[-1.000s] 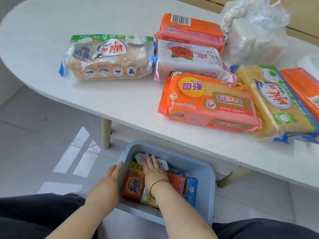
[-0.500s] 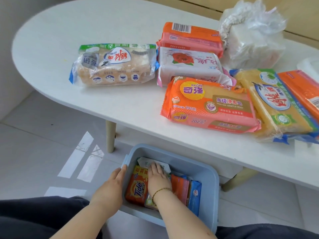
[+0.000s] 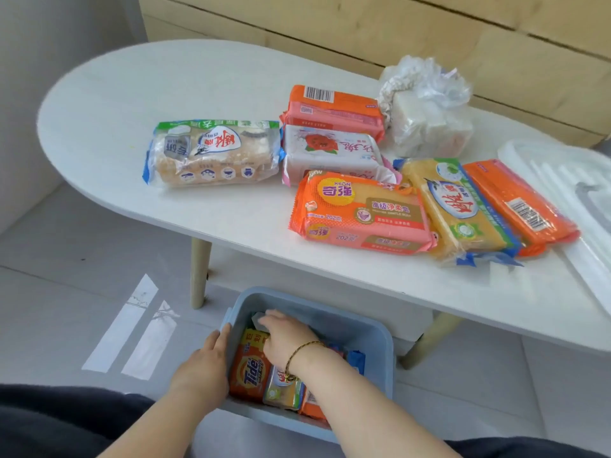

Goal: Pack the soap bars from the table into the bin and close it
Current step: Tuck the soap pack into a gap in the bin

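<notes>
A light blue bin [image 3: 380, 328] stands on the floor under the table's near edge. Inside lie an orange Tide soap bar [image 3: 249, 371], a yellow-green bar [image 3: 281, 390] and other packs partly hidden by my arm. My left hand [image 3: 205, 365] grips the bin's left wall at the rim. My right hand [image 3: 287, 338] is inside, fingers curled on a white soap pack [image 3: 258, 320] at the far end. On the table [image 3: 165, 87] lie several soap packs: a tan one [image 3: 215, 153], a white one [image 3: 330, 150], an orange one [image 3: 360, 213], a yellow one [image 3: 456, 206].
A clear plastic bag of white bars [image 3: 426, 107] sits at the table's back. A translucent white lid [image 3: 568, 180] lies at the table's right end. Two more orange packs [image 3: 330, 107] [image 3: 519, 206] lie there too. A table leg [image 3: 200, 272] stands left of the bin.
My right hand has shifted toward the bin's far end and its fingers have curled onto the white pack. My left hand has stayed on the rim. The view has tilted up.
</notes>
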A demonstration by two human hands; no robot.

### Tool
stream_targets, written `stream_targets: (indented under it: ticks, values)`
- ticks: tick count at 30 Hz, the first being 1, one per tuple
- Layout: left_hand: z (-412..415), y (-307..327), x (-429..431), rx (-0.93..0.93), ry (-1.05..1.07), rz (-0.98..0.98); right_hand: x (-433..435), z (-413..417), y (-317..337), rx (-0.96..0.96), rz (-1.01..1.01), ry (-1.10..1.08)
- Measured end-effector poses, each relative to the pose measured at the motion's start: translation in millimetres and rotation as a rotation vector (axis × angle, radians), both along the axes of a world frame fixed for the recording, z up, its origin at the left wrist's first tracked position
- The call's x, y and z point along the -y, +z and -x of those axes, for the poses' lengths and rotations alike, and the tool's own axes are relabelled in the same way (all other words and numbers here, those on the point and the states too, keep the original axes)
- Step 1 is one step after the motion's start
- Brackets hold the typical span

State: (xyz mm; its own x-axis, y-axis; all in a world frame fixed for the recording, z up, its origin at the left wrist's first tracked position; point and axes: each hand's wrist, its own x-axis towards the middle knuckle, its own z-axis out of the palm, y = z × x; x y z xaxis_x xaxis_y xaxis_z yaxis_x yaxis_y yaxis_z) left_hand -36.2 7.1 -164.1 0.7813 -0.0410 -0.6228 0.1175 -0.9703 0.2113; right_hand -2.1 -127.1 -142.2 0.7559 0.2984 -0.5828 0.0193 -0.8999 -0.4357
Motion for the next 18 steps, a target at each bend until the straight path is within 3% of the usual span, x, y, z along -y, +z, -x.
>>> stream_targets:
  ticks: [3, 5, 9, 12, 15, 18]
  values:
    - [2.5, 15.4, 6.9, 0.068, 0.008, -0.002, -1.6, 13.9, 68.5, 0.125, -0.094, 0.058]
    - [1.6, 30.9, 15.6, 0.207, 0.052, 0.082, 5.9, 27.9, 109.9, 0.244, -0.196, 0.060]
    - [6.0, 82.8, 28.6, 0.773, 0.148, 0.395, 33.1, 46.3, 181.4, 0.660, -0.435, -0.124]
    - [15.7, 120.2, 27.5, 1.152, 0.095, 0.496, 55.2, 33.9, 211.8, 0.959, -0.398, -0.314]
    - [18.4, 147.5, 20.0, 1.299, -0.009, 0.455, 68.0, 10.9, 228.8, 0.868, -0.196, -0.314]
    - [9.9, 156.0, 8.6, 1.162, -0.082, 0.269, 72.9, -6.8, 234.7, 0.580, 0.003, -0.225]
